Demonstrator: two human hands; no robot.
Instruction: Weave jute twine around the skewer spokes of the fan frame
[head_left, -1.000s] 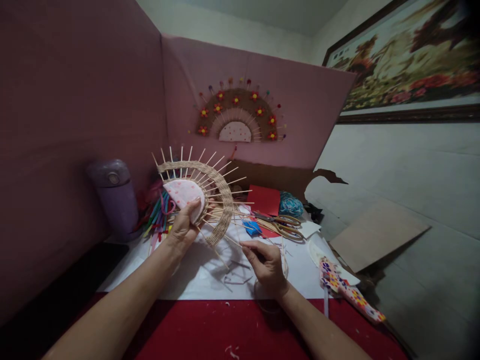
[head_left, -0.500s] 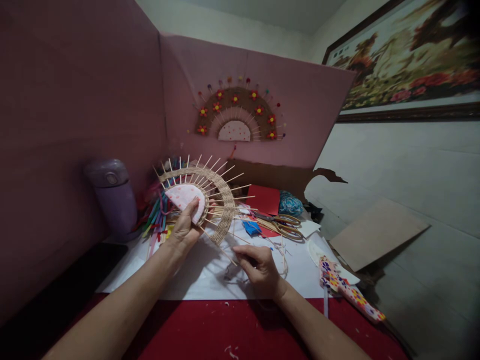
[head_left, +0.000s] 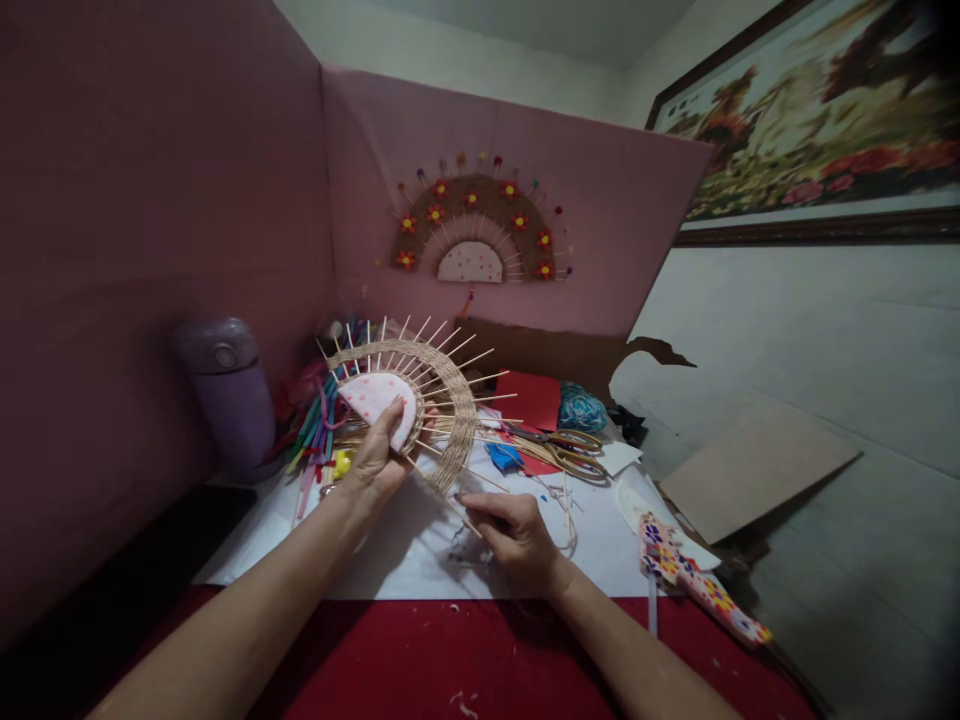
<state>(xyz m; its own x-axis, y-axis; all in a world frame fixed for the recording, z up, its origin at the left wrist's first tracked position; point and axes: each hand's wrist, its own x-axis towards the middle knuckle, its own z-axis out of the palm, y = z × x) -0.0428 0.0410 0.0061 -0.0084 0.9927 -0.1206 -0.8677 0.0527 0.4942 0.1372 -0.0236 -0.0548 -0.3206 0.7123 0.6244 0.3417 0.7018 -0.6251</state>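
My left hand (head_left: 377,455) grips a half-round fan craft (head_left: 431,395) by its pink dotted centre, holding it upright above the white sheet (head_left: 405,545). Thin wooden skewers fan out from the centre, and jute twine is woven around them in an arc. My right hand (head_left: 514,535) hovers just below the fan's lower right edge, fingers pinched on a strand of twine that runs to the weave. A finished fan (head_left: 474,230) with red flowers hangs on the pink board behind.
A lilac flask (head_left: 225,390) stands at the left. Coloured strips (head_left: 319,425) lie behind the fan. Scissors (head_left: 566,450), red paper (head_left: 529,398) and a blue yarn ball (head_left: 581,408) sit at the back right. A patterned glue gun (head_left: 697,580) lies at the right.
My left hand has shifted the fan slightly right and lower. My right hand has moved left and up toward the fan's lower edge, still pinching the twine.
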